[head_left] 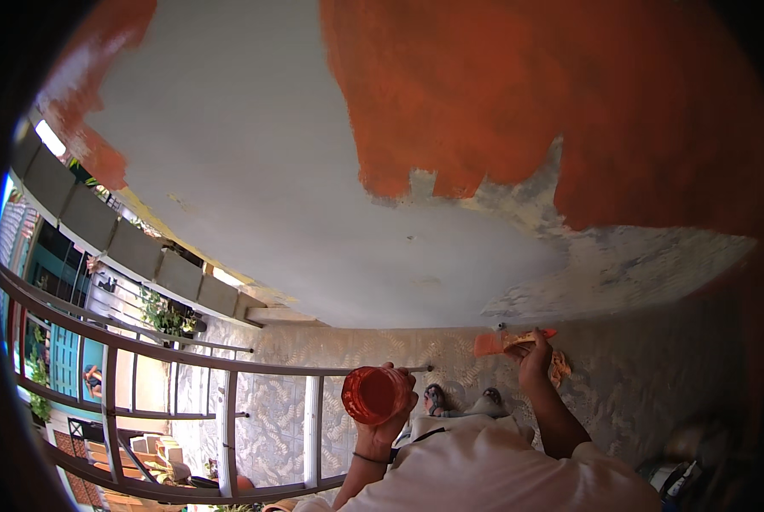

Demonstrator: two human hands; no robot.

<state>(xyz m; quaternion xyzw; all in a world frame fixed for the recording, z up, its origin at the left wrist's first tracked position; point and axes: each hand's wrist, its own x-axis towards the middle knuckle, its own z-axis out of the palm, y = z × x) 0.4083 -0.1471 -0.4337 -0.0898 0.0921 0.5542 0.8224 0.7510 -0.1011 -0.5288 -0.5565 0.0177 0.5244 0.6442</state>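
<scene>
My left hand point(405, 398) is closed around a clear, paint-smeared container point(348, 395) of red-orange paint, its open top facing up. A paintbrush point(491, 343) with orange-coated bristles is in my right hand point(533, 357), fingers wrapped on its handle. The bristles point left, near the foot of the wall in this view; I cannot tell whether they touch it. Ahead of me, the wall has a broad pale grey-white area point(254, 162) and a large orange painted area point(476, 85) with a ragged lower edge. More orange shows at its far left.
A metal ladder point(228, 427) stands close on my left. Patterned tiles point(297, 410) cover the floor, and a crumpled orange cloth point(560, 368) lies beyond my right forearm. A low block wall point(134, 252), plants point(164, 314) and a seated person point(93, 380) are farther left.
</scene>
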